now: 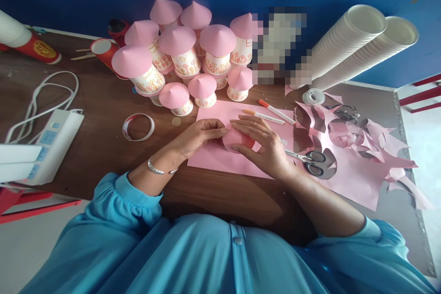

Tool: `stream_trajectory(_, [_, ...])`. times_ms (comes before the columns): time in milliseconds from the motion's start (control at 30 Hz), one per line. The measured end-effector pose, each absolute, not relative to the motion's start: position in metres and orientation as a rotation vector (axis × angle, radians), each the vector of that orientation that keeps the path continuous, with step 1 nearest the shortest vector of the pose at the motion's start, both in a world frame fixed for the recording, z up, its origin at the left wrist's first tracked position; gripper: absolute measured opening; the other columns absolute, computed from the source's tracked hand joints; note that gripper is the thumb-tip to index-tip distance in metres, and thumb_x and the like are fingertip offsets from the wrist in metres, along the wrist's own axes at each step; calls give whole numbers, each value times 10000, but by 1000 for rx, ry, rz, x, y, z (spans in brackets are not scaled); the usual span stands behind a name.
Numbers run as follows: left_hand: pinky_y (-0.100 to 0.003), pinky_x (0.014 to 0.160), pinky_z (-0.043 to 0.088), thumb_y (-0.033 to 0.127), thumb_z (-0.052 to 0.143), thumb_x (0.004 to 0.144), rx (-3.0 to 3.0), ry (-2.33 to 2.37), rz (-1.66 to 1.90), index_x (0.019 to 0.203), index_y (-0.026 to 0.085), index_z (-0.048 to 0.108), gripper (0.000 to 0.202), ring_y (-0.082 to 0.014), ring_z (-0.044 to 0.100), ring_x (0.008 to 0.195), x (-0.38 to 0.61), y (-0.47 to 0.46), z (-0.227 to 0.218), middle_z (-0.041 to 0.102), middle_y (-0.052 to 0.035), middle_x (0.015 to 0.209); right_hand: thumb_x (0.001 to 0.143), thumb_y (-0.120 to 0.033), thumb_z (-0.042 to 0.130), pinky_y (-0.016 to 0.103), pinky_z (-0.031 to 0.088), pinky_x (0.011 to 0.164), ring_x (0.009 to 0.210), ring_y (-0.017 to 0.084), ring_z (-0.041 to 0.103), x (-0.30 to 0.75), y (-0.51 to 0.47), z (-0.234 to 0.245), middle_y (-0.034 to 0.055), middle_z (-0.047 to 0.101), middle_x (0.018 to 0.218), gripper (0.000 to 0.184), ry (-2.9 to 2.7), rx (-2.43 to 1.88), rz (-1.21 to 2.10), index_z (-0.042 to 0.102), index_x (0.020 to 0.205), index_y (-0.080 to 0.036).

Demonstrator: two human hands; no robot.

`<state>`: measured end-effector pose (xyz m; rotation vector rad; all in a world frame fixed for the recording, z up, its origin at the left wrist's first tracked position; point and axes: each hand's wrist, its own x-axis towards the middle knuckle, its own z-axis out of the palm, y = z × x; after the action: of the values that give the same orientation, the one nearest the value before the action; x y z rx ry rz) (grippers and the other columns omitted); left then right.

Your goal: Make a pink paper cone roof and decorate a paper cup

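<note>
My left hand (198, 137) and my right hand (262, 140) meet over a small pink paper round (234, 140) lying on a pink paper sheet (220, 156). The left fingers pinch the round's left edge. The right fingers curl over its top and right side, pressing it. A silver bangle sits on my left wrist. Both sleeves are blue.
Several paper cups with pink cone lids (179, 55) stand behind the sheet. Two markers (272, 112), scissors (310, 158), a tape roll (313, 96) and pink paper offcuts (361, 147) lie to the right. Stacked white cups (354, 41) lean at the back right. A power strip (51, 140) and a tape ring (138, 127) lie to the left.
</note>
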<state>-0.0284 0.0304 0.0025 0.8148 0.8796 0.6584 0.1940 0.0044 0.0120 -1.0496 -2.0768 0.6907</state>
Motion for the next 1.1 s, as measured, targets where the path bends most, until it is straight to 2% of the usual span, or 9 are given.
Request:
stream_trajectory(267, [-272,706,494,479,875,770,793,860,669,753,157,676,379,-133,612,690,-27,29,4,686,1,715,924,-377,806,616,488,1194,1422,341,583,198,3,10,124,690,1453,598,-2038,-999,641,609,1475,-255])
stream_trajectory(433, [-275,690,466,508,797,829,962,942,698,757,159,666,380,-135,587,682,-32,33,0,672,-8,722,949,-411,763,655,471,1186,1423,366,575,204,4,12,112,688,1447,578,-2013,-1044,574,590,1488,-296])
stream_trajectory(533, [-300,748,486,486,759,860,1218,1059,723,862,163,717,326,-161,619,756,-39,36,2,711,-34,820,948,-407,766,646,478,1182,1423,367,572,205,4,12,117,696,1432,586,-2019,-1021,562,585,1492,-290])
stream_trajectory(633, [-335,835,503,371,750,854,1562,1177,690,1001,192,754,231,-198,653,890,-44,38,6,761,-63,1012,941,-385,779,634,487,1178,1423,360,572,203,2,10,117,694,1437,601,-2033,-1004,564,577,1500,-289])
stream_trajectory(700, [-385,950,503,338,772,826,1788,1165,623,1086,225,758,283,-242,663,1033,-45,37,7,768,-70,1146,937,-392,784,642,482,1182,1432,363,564,202,1,9,110,691,1445,611,-2040,-1005,573,574,1503,-299])
stream_trajectory(800, [-474,1150,417,406,867,759,1978,1076,551,1222,248,725,509,-319,609,1278,-41,34,2,734,-90,1321,937,-410,782,651,485,1178,1443,368,553,201,1,9,104,686,1457,615,-2046,-1011,592,573,1505,-303])
stream_trajectory(933, [-525,1221,348,463,919,709,2072,1070,528,1384,206,636,775,-366,555,1386,-29,28,-11,660,-140,1464,955,-379,763,639,489,1181,1467,355,533,200,0,9,98,679,1475,585,-2066,-1003,606,576,1503,-301])
stream_trajectory(1000, [-533,1213,354,455,904,729,2097,1098,531,1389,181,633,764,-376,558,1376,-24,27,-14,667,-153,1454,968,-361,747,634,485,1189,1480,349,524,199,1,9,95,691,1462,538,-2078,-979,611,601,1481,-291])
stream_trajectory(1100, [-527,1179,388,438,863,772,2081,1111,538,1319,190,680,628,-374,590,1337,-18,26,-15,719,-139,1378,980,-352,730,638,469,1205,1488,343,521,197,1,8,86,708,1439,474,-2088,-969,628,641,1441,-285])
